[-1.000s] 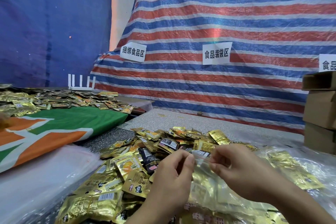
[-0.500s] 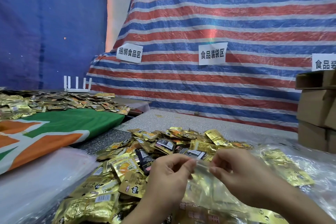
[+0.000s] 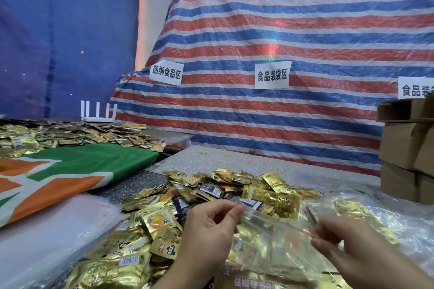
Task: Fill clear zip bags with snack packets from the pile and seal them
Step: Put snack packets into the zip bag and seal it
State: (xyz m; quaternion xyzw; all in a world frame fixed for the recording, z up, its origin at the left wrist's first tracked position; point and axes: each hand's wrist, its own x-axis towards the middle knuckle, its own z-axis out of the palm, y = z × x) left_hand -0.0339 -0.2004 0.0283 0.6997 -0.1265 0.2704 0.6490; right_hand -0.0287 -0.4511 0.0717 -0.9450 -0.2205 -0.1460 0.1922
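Head view, zip bag [image 3: 270, 239]: lower centre of frame, clear, packed with gold packets, held above the snack pile [image 3: 211, 197].
Left hand [image 3: 209, 234]: pinches the left end of the red zip line.
Right hand [image 3: 347, 241]: pinches the right end; motion-blurred.
Seal state: cannot tell whether the track is fully closed.
Risk, partial seal: likely if the track is not pressed along its whole length.
Risk, snagging: a packet edge at the mouth could block the track.

Snack packets [image 3: 211, 197] showing glossy, crinkled gold foil. Zip bag [image 3: 270, 241] at 6 o'clock looking like clear shiny plastic film. Tarp [image 3: 293, 19] at 12 looking like woven plastic, faintly sheened. Boxes [image 3: 406, 148] at 3 showing matt brown cardboard. Tabletop [image 3: 211, 159] appearing speckled, stone-like.
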